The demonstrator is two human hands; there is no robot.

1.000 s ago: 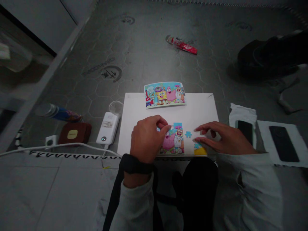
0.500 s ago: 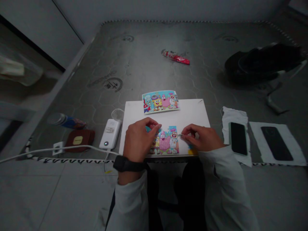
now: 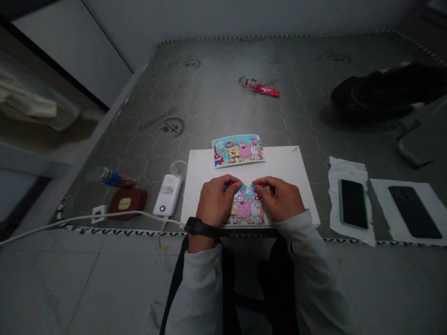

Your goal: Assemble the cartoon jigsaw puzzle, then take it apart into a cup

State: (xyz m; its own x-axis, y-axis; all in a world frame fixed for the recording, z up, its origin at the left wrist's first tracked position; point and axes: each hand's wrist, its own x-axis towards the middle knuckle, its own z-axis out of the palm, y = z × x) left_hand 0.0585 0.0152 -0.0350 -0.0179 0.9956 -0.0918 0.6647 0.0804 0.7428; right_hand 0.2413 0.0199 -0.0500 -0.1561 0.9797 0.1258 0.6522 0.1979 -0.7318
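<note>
A partly joined cartoon jigsaw puzzle lies on a white board at the near edge of a grey mattress. My left hand, a black watch on its wrist, rests on the puzzle's left side with curled fingers pressing at the top edge. My right hand covers the right side, fingers curled down onto the pieces near the top middle. Whether either hand holds a loose piece is hidden. A coloured reference picture lies at the board's far edge.
Left of the board lie a white power bank with cable, a brown case and a can. Two dark phones rest on white paper at right. A red wrapper and a dark bag lie farther back.
My right hand moved left from the loose pieces at the board's right onto the puzzle's top middle. My left hand stayed on the puzzle's left side. The camera tilted up a little.
</note>
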